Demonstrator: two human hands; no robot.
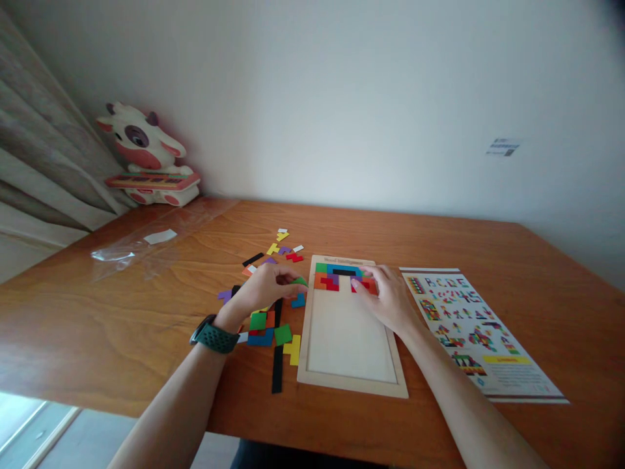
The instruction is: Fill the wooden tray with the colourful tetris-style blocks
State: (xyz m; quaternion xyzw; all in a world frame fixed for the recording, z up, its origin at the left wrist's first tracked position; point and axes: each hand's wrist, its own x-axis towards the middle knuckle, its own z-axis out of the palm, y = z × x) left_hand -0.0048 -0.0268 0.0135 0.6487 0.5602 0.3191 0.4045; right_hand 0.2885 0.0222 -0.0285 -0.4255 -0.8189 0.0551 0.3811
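Note:
A shallow wooden puzzle tray (351,342) lies on the table in front of me, with coloured block pieces filling only its far end. My left hand (266,286) hovers just left of the tray and pinches a small green piece (299,281) between its fingertips. A dark watch sits on that wrist. My right hand (385,294) rests on the tray's far right part, fingers pressing a red piece (362,284) among the fitted ones. Several loose coloured pieces (273,326) lie scattered to the left of the tray.
A printed pattern sheet (478,332) lies right of the tray. Clear plastic wrap (146,244) with a white slip lies far left. A cow-shaped toy (146,156) stands in the back left corner by a curtain. The table's front edge (146,407) is close to me.

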